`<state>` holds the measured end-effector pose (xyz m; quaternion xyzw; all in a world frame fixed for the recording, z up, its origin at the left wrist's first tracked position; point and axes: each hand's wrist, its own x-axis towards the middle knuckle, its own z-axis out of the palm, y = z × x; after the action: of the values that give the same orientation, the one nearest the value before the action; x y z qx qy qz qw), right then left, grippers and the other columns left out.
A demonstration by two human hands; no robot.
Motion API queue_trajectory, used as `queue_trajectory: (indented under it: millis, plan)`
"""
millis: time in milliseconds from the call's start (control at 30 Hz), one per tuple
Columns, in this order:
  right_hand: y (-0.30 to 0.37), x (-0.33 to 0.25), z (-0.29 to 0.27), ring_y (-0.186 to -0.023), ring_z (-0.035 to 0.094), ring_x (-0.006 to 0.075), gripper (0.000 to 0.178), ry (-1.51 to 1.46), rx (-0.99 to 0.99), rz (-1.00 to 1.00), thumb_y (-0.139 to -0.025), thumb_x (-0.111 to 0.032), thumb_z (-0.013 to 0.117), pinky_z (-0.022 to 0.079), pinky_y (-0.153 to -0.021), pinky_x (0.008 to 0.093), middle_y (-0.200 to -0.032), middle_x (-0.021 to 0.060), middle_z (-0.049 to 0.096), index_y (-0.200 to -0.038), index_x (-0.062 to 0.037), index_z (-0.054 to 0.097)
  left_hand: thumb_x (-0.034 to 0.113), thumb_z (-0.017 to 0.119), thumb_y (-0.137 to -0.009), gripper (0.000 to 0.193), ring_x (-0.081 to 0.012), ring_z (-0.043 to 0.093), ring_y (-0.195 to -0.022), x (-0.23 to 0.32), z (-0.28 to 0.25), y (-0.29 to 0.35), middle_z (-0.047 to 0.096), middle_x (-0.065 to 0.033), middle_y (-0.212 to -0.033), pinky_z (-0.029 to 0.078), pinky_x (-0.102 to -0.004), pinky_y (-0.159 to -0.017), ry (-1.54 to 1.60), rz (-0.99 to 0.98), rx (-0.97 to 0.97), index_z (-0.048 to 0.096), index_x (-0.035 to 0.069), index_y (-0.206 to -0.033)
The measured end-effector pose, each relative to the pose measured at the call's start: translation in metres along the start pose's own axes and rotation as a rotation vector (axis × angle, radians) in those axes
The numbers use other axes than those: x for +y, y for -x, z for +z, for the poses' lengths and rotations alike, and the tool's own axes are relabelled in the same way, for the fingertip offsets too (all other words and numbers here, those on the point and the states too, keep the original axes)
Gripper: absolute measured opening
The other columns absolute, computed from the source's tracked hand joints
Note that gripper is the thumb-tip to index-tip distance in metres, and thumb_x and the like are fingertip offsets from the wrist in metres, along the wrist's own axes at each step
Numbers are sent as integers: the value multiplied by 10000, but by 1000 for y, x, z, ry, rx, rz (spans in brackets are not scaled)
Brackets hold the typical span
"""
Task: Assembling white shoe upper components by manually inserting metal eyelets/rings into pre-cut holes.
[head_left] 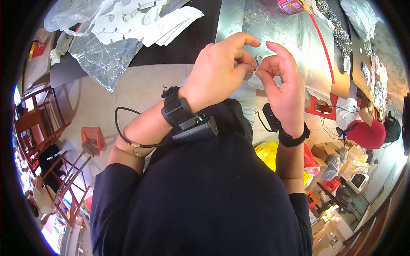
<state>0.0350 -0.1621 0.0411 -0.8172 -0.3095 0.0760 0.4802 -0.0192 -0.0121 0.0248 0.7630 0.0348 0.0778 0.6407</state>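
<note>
My left hand (218, 70) and my right hand (285, 81) meet over the near edge of the shiny metal-topped table (250, 25). Between their fingertips is a small curved metal piece (258, 57), too small to name. The thumb and a finger of my left hand pinch at its lower end. Close beside them, the thumb and forefinger of my right hand pinch at the same spot. Silver chains (339, 32) lie on the table to the right of my hands. A thin red strip (323, 49) runs along the metal top between my right hand and the chains.
White die-cut cards (141, 23) and a clear plastic bag (106, 57) lie on the black surface at the left. A red-labelled container (291, 6) stands at the far edge. Wooden chairs (40, 123) and a red bin (92, 140) are on the left floor; a yellow bag (267, 153) lies right.
</note>
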Motion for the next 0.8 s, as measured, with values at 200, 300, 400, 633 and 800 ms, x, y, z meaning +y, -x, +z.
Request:
queue_trajectory:
  millis: [200, 300, 400, 633, 800]
  plan:
    - [2, -5, 0, -634, 554, 142, 427, 104, -14, -35, -729, 113, 562, 462, -628, 253, -723, 61, 572, -1114, -52, 477, -37, 576, -755, 340, -56, 568, -672, 0, 2, 3, 654, -36, -787, 441, -195, -613, 11, -29, 8, 515, 27, -1082]
    - [4, -5, 0, -631, 546, 161, 426, 119, -12, -30, -725, 125, 545, 457, -609, 269, -724, 73, 546, -1109, -47, 479, -44, 569, -762, 337, -60, 571, -692, 0, 6, 4, 642, -33, -787, 443, -195, -625, 85, -71, -1, 505, 19, -1086]
    - [6, 1, 1, -649, 531, 182, 438, 188, -16, -99, -719, 139, 526, 448, -598, 288, -732, 82, 516, -1117, -36, 472, -64, 569, -760, 351, -63, 566, -719, -5, 8, 4, 618, -28, -790, 446, -195, -639, 85, -29, -3, 493, 15, -1094]
    - [8, 4, 8, -690, 512, 199, 464, 233, 40, -202, -713, 157, 508, 436, -636, 295, -765, 88, 497, -1145, -3, 448, -90, 580, -743, 401, -64, 548, -735, -4, 11, 5, 597, -24, -805, 440, -190, -655, 215, -130, -22, 473, 23, -1113]
    - [7, 4, 9, -691, 514, 200, 472, 266, 66, -237, -720, 154, 519, 442, -636, 290, -789, 94, 499, -1157, -10, 448, -56, 613, -728, 400, -58, 547, -714, -3, 12, 7, 602, -3, -800, 410, -187, -620, 176, -76, 74, 475, 42, -1091]
